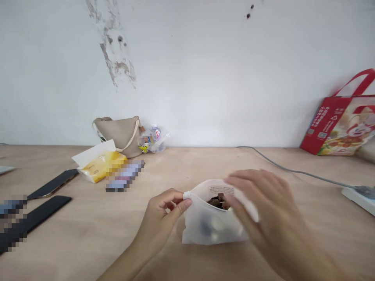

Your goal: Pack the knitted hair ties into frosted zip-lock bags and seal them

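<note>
A frosted white zip bag stands on the wooden table with its mouth gaping. Brown pieces show inside the opening, and dark and pale shapes show dimly through its front. My left hand pinches the white zip slider at the bag's left top corner. Over the right side of the mouth is my right hand, blurred by motion. Its thumb and fingers are apart, with the bag's rim seen between them; I see nothing held there. It hides the bag's right corner, and whether it touches the bag I cannot tell.
Left on the table lie several phones, one a black phone, and a yellow tissue pack. Against the wall stand a beige handbag, a clear bag with a bottle and a red shopping bag. A grey cable reaches a white power strip.
</note>
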`<state>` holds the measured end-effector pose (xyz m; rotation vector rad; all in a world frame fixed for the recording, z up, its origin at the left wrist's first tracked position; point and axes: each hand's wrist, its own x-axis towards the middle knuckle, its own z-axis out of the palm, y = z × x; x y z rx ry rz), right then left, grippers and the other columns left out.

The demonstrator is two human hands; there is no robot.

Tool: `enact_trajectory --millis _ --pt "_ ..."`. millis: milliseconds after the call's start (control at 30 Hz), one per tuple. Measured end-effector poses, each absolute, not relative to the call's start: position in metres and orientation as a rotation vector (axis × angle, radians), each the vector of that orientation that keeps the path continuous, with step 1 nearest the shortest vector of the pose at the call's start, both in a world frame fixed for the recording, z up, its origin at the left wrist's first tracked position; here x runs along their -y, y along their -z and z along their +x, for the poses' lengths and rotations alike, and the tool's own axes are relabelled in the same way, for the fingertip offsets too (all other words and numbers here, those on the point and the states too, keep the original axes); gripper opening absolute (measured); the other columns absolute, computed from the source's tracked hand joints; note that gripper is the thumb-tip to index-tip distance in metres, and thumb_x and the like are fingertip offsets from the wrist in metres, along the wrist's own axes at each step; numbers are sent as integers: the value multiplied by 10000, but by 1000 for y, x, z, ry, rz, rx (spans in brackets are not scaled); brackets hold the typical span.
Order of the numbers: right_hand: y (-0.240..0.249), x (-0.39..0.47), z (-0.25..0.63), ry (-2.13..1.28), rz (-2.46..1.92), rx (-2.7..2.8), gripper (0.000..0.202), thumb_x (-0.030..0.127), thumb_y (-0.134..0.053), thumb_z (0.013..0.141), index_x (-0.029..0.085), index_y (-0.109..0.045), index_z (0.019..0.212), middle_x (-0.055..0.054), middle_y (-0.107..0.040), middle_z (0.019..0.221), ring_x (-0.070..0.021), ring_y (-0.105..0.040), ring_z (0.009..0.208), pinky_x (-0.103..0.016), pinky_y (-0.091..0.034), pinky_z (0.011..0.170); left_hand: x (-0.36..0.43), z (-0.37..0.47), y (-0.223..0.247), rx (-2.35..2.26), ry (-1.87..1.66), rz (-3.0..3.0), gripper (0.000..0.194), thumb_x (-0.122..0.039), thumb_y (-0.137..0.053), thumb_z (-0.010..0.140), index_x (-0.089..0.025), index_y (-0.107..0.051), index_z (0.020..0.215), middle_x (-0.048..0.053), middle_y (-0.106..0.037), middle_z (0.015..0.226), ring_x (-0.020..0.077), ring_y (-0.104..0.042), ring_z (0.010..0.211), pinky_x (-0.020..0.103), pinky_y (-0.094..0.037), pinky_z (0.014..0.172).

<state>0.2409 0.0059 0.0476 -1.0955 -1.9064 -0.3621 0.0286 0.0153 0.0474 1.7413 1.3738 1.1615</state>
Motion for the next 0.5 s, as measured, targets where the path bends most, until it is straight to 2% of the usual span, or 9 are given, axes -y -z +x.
enact_trajectory --millis 133,233,367,433,500 --pt "-58 -11 178 533 -1049 2110 78 245 -592 844 224 -667 836 -51 -669 1053 -287 -546 1082 -564 -220 1030 -8 27 -51 -1339 -1146 1868 223 -294 -565 806 -183 -651 633 -2 -602 630 136 -519 613 230 -405 580" --pt "-50 -17 167 532 -1032 2212 92 174 -641 773 218 -637 692 -28 -690 961 -264 -577 1020 -554 -186 1051 -4 21 -48 -1351 -1134 1947 273 -285 -545 828 -179 -645 597 3 -574 590 136 -503 588 235 -399 568" --pt "-39 -20 213 583 -953 2167 161 178 -516 845 240 -629 748 -1 -691 941 -228 -608 970 -524 -202 1069 -3 10 -44 -1400 -1179 1962 243 -238 -544 818 -181 -638 602 2 -568 613 131 -502 587 233 -391 563" --pt "-31 -21 255 678 -1017 2189 306 141 -372 872 257 -652 833 -36 -691 990 -262 -620 967 -573 -255 1023 -3 5 -43 -1464 -1245 1922 238 -230 -546 808 -180 -624 588 1 -562 606 131 -502 584 229 -388 552" --pt "-15 -20 300 775 -1046 2171 307 222 -376 891 305 -672 892 -43 -697 991 -286 -642 899 -605 -264 996 -4 -1 -43 -1491 -1306 1898 236 -232 -554 803 -185 -628 584 -1 -566 597 132 -510 580 228 -403 552"
